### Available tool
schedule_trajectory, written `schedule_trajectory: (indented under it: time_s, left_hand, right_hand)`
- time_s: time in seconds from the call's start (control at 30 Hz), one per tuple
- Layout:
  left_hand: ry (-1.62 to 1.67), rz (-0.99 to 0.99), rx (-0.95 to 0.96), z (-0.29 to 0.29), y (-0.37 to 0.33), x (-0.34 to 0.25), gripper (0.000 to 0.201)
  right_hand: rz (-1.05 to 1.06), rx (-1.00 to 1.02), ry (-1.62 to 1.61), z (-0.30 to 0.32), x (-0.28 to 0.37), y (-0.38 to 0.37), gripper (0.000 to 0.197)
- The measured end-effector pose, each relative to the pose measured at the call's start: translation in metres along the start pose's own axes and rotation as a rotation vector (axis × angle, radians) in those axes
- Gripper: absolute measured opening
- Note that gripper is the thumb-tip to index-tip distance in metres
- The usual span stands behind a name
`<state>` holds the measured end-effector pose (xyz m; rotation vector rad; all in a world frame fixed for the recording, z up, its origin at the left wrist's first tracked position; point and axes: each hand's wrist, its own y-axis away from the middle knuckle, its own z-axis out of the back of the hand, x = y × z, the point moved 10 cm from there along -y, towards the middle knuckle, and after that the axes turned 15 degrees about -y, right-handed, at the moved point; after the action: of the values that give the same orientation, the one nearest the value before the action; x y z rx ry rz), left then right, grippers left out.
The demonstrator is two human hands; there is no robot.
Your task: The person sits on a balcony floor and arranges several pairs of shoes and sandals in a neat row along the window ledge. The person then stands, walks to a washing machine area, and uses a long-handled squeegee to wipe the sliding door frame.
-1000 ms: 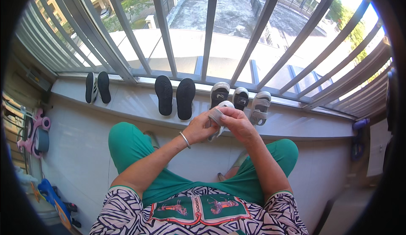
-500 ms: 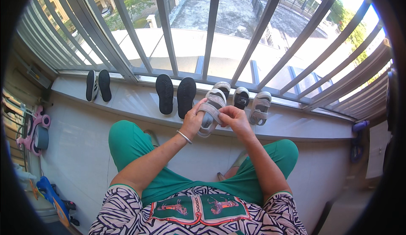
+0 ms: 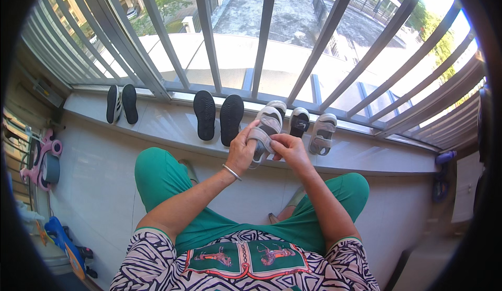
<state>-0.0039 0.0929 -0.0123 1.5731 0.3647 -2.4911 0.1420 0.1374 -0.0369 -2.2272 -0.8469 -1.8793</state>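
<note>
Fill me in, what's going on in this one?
A person's left hand holds a pale sandal, while the right hand pinches its strap; whether the strap is fastened is unclear. Beyond it, a low ledge holds more footwear, including black-soled shoes and a grey sandal.

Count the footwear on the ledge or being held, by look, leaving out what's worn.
Shoes propped with dark soles showing: 4
Black-and-white shoes: 2, one partly hidden
Greyish strapped sandals: 2, one held
Total: 8
</note>
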Motion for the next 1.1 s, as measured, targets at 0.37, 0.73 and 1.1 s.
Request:
schedule_trajectory:
  time_s: [0.37, 0.73, 1.1]
  left_hand:
    - [0.191, 0.121, -0.007, -0.007, 0.004, 0.021, 0.037]
    - [0.375, 0.222, 0.017, -0.010, 0.000, 0.038, 0.038]
    - [0.451, 0.302, 0.104, -0.018, 0.005, 0.032, 0.057]
  right_hand:
    - [0.033, 0.045, -0.135, -0.007, 0.000, 0.000, 0.020]
    - [-0.036, 0.134, -0.233, -0.017, -0.010, 0.002, 0.024]
    - [-0.076, 0.067, -0.364, -0.008, -0.010, -0.002, 0.024]
